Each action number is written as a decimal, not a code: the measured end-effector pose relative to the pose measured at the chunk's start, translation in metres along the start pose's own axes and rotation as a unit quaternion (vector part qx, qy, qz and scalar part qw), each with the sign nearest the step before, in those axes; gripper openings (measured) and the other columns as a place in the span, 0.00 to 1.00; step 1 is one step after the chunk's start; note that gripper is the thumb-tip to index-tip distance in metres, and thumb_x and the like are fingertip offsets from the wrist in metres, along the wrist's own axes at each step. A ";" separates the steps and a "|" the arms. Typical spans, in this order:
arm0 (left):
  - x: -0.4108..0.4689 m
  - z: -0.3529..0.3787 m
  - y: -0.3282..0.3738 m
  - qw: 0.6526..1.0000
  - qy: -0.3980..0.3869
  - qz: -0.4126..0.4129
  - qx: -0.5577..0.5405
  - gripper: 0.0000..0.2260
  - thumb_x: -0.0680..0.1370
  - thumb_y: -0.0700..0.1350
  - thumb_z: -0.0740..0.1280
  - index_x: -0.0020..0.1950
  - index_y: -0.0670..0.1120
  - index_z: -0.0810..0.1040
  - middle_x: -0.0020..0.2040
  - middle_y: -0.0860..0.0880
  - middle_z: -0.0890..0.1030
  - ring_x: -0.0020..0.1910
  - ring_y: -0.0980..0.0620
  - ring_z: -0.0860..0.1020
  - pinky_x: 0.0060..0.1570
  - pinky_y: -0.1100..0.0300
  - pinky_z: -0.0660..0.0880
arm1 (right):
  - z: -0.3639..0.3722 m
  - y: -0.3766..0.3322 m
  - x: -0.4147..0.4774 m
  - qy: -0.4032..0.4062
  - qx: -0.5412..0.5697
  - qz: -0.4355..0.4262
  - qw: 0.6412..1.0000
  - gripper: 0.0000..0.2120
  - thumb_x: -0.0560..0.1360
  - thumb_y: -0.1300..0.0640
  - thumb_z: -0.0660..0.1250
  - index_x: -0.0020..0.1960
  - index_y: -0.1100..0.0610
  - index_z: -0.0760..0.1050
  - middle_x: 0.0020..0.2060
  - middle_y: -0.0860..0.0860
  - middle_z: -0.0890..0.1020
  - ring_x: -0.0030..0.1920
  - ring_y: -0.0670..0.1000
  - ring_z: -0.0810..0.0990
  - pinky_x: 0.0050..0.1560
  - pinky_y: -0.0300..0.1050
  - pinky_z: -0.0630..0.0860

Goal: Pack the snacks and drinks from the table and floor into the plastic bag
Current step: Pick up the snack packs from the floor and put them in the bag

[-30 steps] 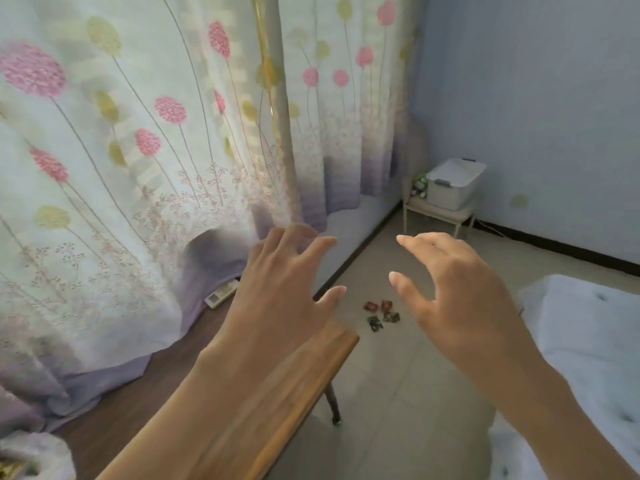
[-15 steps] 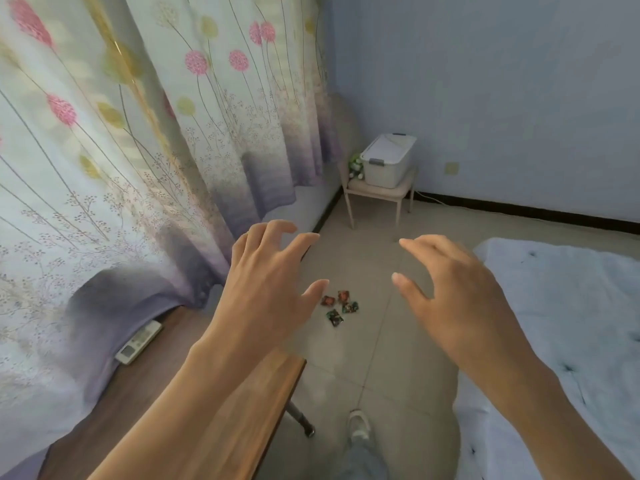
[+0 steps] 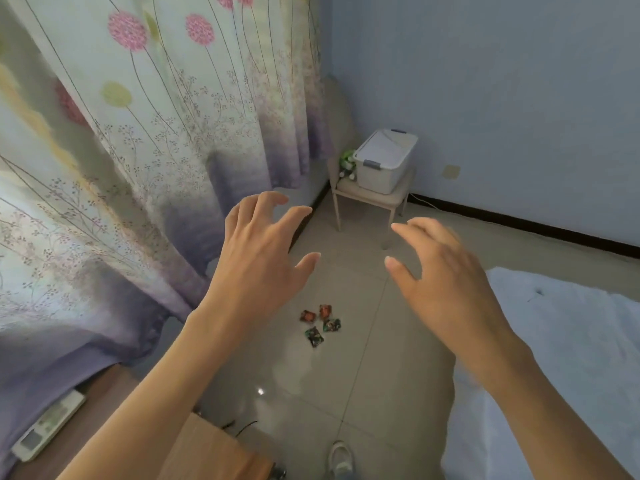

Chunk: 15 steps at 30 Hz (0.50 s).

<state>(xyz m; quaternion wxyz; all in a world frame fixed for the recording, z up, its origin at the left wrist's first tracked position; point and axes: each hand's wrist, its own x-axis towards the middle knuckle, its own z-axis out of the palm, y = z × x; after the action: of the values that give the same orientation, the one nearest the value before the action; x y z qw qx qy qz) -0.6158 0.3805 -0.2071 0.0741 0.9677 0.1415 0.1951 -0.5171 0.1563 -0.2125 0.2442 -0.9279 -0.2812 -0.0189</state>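
Several small snack packets [image 3: 320,323], red and green, lie in a cluster on the tiled floor ahead of me. My left hand [image 3: 261,258] is raised in the air above and left of them, fingers spread, holding nothing. My right hand [image 3: 440,271] is held out to the right of them at about the same height, also spread and holding nothing. Both hands are well above the floor and apart from the packets. No plastic bag is in view.
A wooden table corner [image 3: 214,452] is at the bottom left, with a white remote [image 3: 48,424] near the floral curtain [image 3: 138,168]. A white-covered bed [image 3: 571,358] fills the right. A small stool [image 3: 370,199] with a lidded white box [image 3: 384,161] stands in the far corner. My shoe [image 3: 341,459] shows below.
The view has swung right and downward, and moved forward past the table. The packets now sit lower and more central between my hands. Both hands stay spread and hold nothing.
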 end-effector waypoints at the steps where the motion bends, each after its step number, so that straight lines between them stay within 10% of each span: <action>1: 0.013 0.006 -0.004 1.000 -0.002 -0.005 -0.003 0.29 0.78 0.59 0.76 0.77 0.53 0.77 0.77 0.46 0.72 0.79 0.40 0.67 0.79 0.40 0.65 | 0.003 0.002 0.015 -0.001 0.003 0.000 1.000 0.23 0.84 0.50 0.68 0.78 0.53 0.73 0.73 0.50 0.75 0.73 0.53 0.72 0.67 0.55 0.75; 15: 0.169 0.101 -0.050 0.998 -0.006 -0.059 -0.013 0.27 0.76 0.57 0.77 0.74 0.55 0.79 0.74 0.48 0.73 0.76 0.42 0.68 0.76 0.42 0.67 | 0.064 0.049 0.221 -0.041 0.028 -0.034 0.998 0.23 0.83 0.51 0.69 0.77 0.53 0.74 0.73 0.50 0.75 0.73 0.54 0.72 0.68 0.55 0.75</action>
<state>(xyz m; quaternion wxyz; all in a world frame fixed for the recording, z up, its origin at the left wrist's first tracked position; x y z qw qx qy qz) -0.4381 0.4705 -0.2492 0.0986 0.9577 0.1958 0.1862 -0.3112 0.2639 -0.2524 0.2578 -0.9105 -0.3228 0.0192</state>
